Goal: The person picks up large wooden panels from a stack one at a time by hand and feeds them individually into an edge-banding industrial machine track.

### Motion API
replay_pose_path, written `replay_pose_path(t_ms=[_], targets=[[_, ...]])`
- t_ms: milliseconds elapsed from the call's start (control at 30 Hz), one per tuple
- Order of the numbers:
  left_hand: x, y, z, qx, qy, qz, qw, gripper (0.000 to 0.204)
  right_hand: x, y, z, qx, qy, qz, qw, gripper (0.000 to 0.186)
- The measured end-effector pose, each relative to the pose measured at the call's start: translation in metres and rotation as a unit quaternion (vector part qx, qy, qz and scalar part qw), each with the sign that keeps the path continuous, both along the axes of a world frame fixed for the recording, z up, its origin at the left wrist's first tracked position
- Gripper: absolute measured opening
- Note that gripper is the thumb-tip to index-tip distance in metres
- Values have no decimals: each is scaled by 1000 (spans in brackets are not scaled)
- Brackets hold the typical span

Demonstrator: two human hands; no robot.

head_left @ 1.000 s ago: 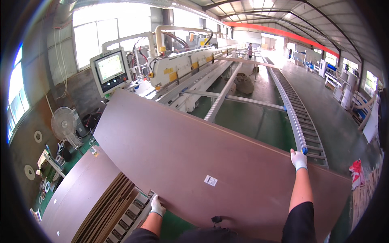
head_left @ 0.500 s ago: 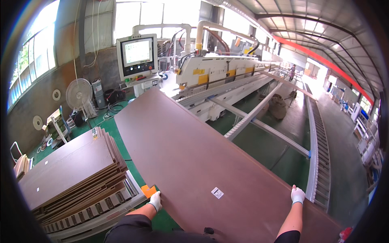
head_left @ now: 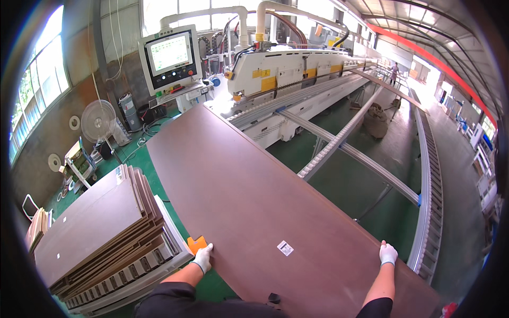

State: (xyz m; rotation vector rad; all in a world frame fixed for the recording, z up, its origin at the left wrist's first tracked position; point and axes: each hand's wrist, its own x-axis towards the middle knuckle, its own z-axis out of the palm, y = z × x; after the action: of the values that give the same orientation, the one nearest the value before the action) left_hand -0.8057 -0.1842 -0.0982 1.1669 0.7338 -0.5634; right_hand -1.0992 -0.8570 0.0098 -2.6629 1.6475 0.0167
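A long brown panel [head_left: 228, 180] with a small white label [head_left: 285, 248] stretches from in front of me toward the machine at the far left. My left hand [head_left: 203, 257], in a white glove, is closed on the panel's left edge with the thumb on top. On the right edge my gloved right hand [head_left: 388, 253] is closed too, its fingers partly hidden by the panel's rim. An orange flat piece [head_left: 196, 244] sits right beside my left hand, at the end of the roller stand.
A stack of brown panels [head_left: 95, 217] lies on rollers at the left. Ahead stands a long white machine [head_left: 297, 71] with a control screen [head_left: 169, 55]. Metal support rails [head_left: 366, 164] and a roller track [head_left: 428, 175] run on the right. A fan [head_left: 99, 122] stands far left.
My view has shifted slightly, with the machine and rails now sitting differently in the picture. Both hands keep their hold on the panel's edges.
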Motion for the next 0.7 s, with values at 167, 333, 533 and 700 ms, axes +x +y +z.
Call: replay_pose_path(t_ms=[167,333,533,700], targets=[[6,11,-37,-42,10,37,998,33,-2,-7,-16,-23,12,3,1000,57],[5,-2,2,-1,42,78,996,27,10,3,-17,-119,-55,-1,991,47],[5,-42,56,-30,1,136,990,14,14,-50,-54,-119,-88,-4,989,46],[4,-80,53,-73,-2,139,988,16,89,-11,-25,-216,-210,65,951,35]])
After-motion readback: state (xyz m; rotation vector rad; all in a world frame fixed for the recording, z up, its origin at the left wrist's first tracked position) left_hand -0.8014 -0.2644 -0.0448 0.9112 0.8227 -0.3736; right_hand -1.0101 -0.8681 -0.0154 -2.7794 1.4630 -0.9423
